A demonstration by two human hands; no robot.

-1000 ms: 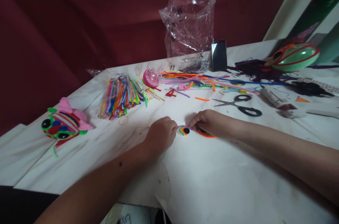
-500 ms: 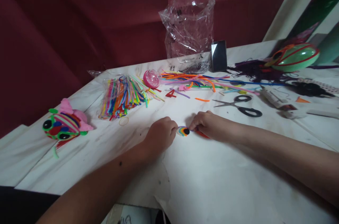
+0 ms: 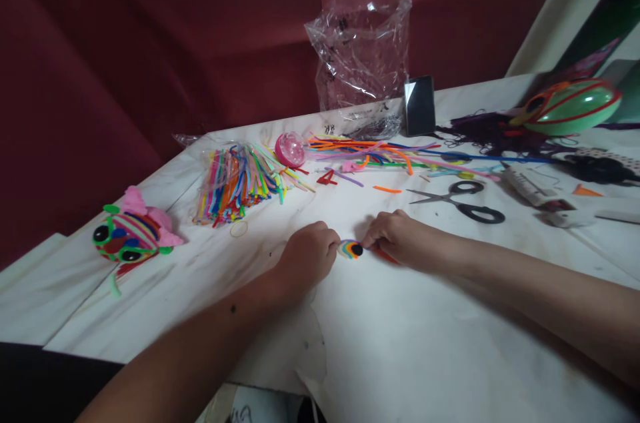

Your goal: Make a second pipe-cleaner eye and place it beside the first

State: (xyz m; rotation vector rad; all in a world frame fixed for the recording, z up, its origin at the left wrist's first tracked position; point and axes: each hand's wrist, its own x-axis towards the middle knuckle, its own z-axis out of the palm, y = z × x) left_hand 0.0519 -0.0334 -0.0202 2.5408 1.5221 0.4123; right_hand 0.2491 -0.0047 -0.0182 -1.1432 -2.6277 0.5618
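Note:
A small coiled pipe-cleaner disc (image 3: 349, 249) with coloured rings and a black centre lies on the white table (image 3: 425, 343). My left hand (image 3: 307, 256) pinches its left edge with curled fingers. On the disc's right side, my right hand (image 3: 397, 237) is closed on an orange pipe cleaner (image 3: 386, 255) that runs under the fingers and meets the disc.
Black-handled scissors (image 3: 463, 200) lie behind my right hand. A bundle of coloured pipe cleaners (image 3: 235, 183), loose ones (image 3: 380, 153), a pink ball (image 3: 291, 149), a clear plastic bag (image 3: 363, 53) and a phone (image 3: 419, 105) stand further back. A striped pipe-cleaner toy (image 3: 131, 236) sits left, a green one (image 3: 567, 106) right.
The orange pipe cleaner has been drawn in under my right hand and shows less of its loop. Both hands have stayed at the disc. The view has shifted slightly.

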